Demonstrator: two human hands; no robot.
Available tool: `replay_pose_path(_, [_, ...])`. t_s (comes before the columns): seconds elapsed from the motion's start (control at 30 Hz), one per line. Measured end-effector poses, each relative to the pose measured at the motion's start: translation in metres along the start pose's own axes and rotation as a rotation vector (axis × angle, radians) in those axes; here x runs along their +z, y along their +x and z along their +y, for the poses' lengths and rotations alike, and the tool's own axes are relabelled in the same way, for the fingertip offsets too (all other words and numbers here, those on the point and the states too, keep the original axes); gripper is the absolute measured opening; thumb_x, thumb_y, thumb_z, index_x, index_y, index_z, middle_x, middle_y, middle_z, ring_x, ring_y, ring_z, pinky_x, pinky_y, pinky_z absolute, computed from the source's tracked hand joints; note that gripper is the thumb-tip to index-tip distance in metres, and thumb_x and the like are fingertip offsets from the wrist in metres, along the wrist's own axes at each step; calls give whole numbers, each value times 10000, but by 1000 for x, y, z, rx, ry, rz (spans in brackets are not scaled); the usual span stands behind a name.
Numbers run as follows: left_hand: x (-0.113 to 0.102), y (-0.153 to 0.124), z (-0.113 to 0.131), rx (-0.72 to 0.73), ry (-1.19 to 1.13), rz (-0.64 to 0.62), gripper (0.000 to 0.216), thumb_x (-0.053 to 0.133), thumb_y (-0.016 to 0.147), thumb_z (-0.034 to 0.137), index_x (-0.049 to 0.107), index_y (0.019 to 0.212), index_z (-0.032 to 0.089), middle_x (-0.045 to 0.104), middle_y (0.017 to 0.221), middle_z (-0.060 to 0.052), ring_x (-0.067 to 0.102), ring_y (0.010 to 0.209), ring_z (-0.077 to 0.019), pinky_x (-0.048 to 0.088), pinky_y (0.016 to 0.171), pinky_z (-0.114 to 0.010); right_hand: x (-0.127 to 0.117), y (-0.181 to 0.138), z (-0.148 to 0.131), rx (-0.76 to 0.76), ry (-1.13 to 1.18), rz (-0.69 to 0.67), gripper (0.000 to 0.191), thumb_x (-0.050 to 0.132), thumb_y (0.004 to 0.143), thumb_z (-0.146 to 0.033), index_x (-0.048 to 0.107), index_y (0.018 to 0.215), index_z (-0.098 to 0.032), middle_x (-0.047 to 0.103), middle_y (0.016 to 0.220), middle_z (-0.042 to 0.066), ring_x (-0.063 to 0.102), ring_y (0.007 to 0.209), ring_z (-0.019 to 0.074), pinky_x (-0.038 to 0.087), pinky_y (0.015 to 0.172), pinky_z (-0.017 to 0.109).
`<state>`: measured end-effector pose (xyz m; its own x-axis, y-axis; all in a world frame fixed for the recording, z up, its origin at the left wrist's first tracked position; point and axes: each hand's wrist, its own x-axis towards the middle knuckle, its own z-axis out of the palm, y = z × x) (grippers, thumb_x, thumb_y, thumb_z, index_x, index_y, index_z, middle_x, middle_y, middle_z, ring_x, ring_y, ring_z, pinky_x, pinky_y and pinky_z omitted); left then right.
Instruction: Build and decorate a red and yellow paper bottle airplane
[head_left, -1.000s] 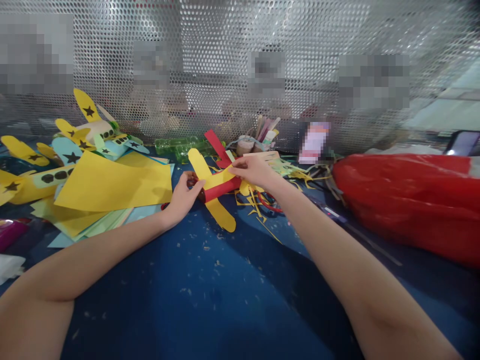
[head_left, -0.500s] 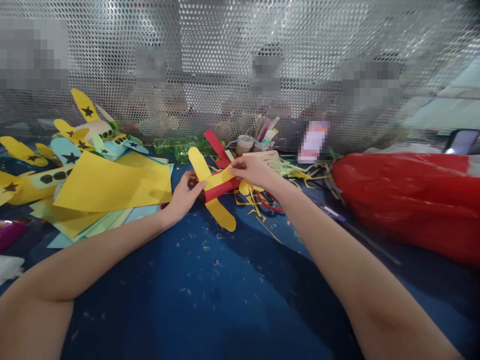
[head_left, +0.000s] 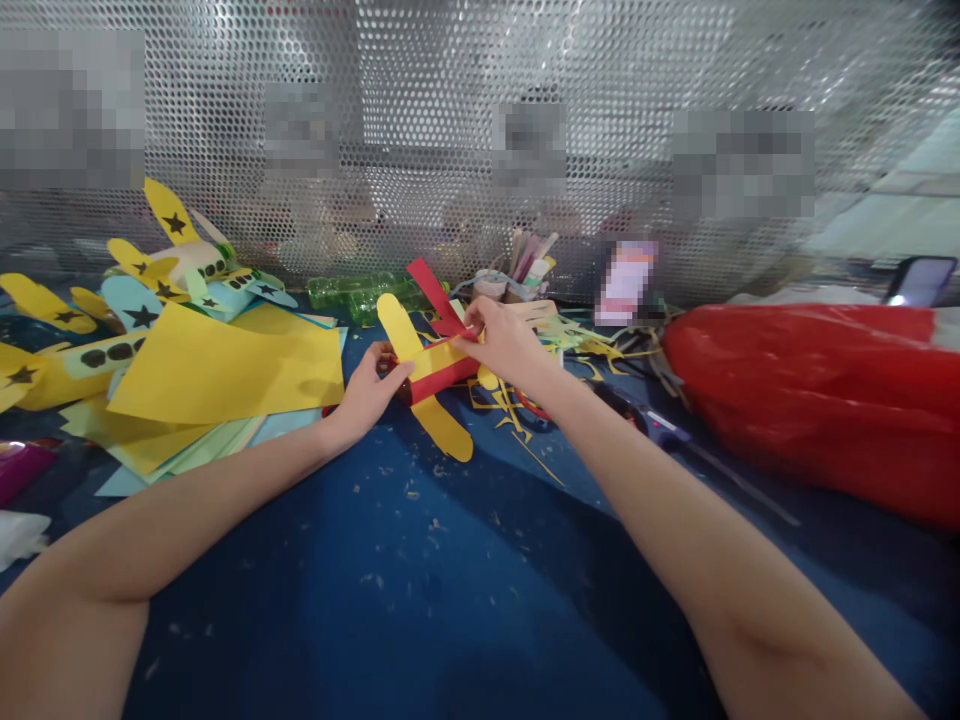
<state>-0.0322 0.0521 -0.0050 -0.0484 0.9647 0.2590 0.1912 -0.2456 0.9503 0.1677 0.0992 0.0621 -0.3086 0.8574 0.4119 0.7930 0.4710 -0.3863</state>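
Several paper planes (head_left: 56,380), yel. & lt. blue w/ blk stars, at far L on blue table (head_left: 337,600); purple item (head_left: 22,468) & white item (head_left: 21,538) nearer, cut by L edge. Next R, yel. sheet (head_left: 232,365) atop a loose stack of col. paper (head_left: 172,450). L hand (head_left: 367,392) beside it, curled round the L end of the red/yel. plane (head_left: 442,372), thumb on top; grasping it. Plane is mid-table btwn both hands: red body, yel. strip along top, yel. wing crossing nr L end. Can't tell if it's resting on table or lifted. Green bottles (head_left: 360,292) behind, red paper strips (head_left: 435,295) just past the body. R hand (head_left: 506,345) at plane's R end, thumb & fingertips pinching the yel. strip; can't tell if body's pinched too. Cups w/ sticks (head_left: 491,287) behind R hand, yel. scraps (head_left: 517,420) under/beside it. Farther R: blurred-out phone (head_left: 626,283) propped upright, dark tool (head_left: 660,425) nr R forearm, big red bag (head_left: 810,400), 2nd phone (head_left: 921,280) behind bag. Perforated metal panel (head_left: 420,120) spans the back, L to R.
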Motion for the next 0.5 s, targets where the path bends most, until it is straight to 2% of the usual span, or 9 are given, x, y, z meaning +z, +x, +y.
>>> replay_pose_path(0.13, [0, 0, -1, 5, -20, -5, 353, 614, 768, 409, 529, 1016, 173, 597, 1013, -78, 572, 945, -206, 458, 858, -346, -7, 2, 4, -44, 15, 42, 125, 598, 750, -90, 624, 850, -162, 665, 840, 62, 599, 766, 186, 435, 696, 295])
replay_pose_path(0.23, [0, 0, -3, -6, -38, -1, 357, 616, 767, 413, 529, 1016, 173, 594, 992, -72, 575, 925, -206, 463, 830, -344, -9, 3, 2, -70, 160, 64, 40, 614, 776, -153, 640, 801, -169, 672, 792, 40, 595, 702, 169, 441, 649, 292])
replay_pose_path(0.4, [1, 2, -5, 3, -31, 3, 355, 622, 771, 410, 535, 1019, 170, 598, 980, -71, 578, 903, -202, 472, 797, -335, 0, 0, -3, -252, 293, -150, 106, 648, 797, -194, 705, 886, -195, 699, 910, 49, 613, 767, 166, 487, 688, 309])
replay_pose_path(0.5, [1, 1, -4, 21, -31, 15, 331, 625, 778, 390, 546, 1015, 172, 615, 983, -69, 588, 916, -202, 482, 830, -348, 5, -1, -1, -279, 289, -223, 148, 643, 811, -183, 727, 931, -199, 702, 917, 52, 613, 781, 164, 493, 708, 315])
